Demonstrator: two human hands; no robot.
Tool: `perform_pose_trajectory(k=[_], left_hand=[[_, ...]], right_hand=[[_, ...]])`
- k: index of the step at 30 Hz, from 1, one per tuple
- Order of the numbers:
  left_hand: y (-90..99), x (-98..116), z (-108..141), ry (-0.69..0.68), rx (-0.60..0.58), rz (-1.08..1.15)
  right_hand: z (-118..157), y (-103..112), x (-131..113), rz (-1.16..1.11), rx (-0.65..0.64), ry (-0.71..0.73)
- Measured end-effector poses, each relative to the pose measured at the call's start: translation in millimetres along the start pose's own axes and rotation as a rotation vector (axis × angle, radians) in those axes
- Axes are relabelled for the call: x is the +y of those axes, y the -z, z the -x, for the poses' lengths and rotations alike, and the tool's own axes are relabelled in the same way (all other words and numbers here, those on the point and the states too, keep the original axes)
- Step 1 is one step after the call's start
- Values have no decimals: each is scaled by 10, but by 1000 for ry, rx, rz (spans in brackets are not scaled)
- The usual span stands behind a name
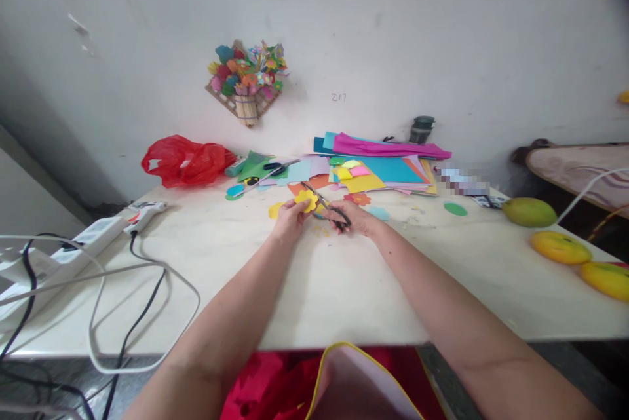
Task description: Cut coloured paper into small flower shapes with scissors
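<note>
Between the thumb and fingers of my left hand (291, 218) is a yellow paper flower (306, 200) with scalloped edges. My right hand (354, 218) grips black-handled scissors (339, 215), their blades pointing up and left beside the flower. Another yellow paper piece (276, 210) lies just left of my left hand. Behind my right hand rests a red-orange paper flower (358, 198), with a light blue paper piece (378, 213) close by. Small yellow scraps (322, 231) are scattered on the table below my hands.
Stacked coloured paper (388, 174) and a second pair of scissors (275, 169) lie along the wall. A red plastic bag (187, 161) sits back left. Power strips (93, 240) and loose cables occupy the left side. Several mangoes (560, 247) lie at the right edge.
</note>
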State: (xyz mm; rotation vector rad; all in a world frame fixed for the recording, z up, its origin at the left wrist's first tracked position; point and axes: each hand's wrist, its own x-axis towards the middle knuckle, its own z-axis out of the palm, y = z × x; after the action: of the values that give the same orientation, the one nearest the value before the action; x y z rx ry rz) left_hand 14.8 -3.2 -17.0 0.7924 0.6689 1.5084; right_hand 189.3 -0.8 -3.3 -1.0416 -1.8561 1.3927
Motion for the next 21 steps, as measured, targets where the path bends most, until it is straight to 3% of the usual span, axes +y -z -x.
perform_pose_trajectory(k=[21], left_hand=[[-2,9,-3,8,0,44]], right_hand=[[35,-5,-49,12,14,-7]])
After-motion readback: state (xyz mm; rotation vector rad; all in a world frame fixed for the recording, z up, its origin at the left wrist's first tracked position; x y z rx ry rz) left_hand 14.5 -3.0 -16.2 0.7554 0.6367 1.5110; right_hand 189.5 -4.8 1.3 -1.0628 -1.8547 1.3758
